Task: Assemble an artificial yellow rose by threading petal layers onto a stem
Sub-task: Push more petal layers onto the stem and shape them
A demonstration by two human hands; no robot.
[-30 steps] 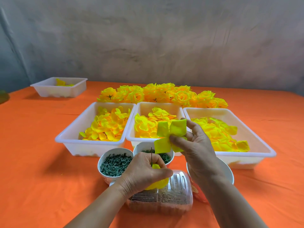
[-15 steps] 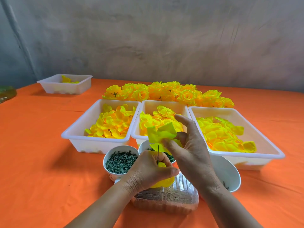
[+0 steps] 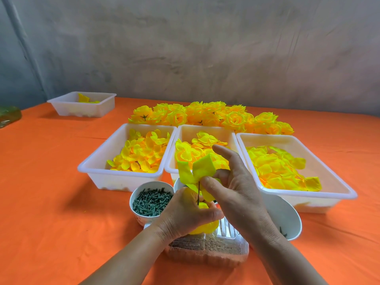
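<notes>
two hands meet over the bowls: left hand (image 3: 183, 214) clenched round a half-built rose (image 3: 205, 227), wire stem (image 3: 198, 192) upright; right hand (image 3: 236, 186) pinches a petal layer (image 3: 197, 169) at the stem's tip, index finger raised.

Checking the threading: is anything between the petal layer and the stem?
Nothing visible: the right hand pinches the petal layer right at the tip of the stem, held upright by the left hand.
</notes>
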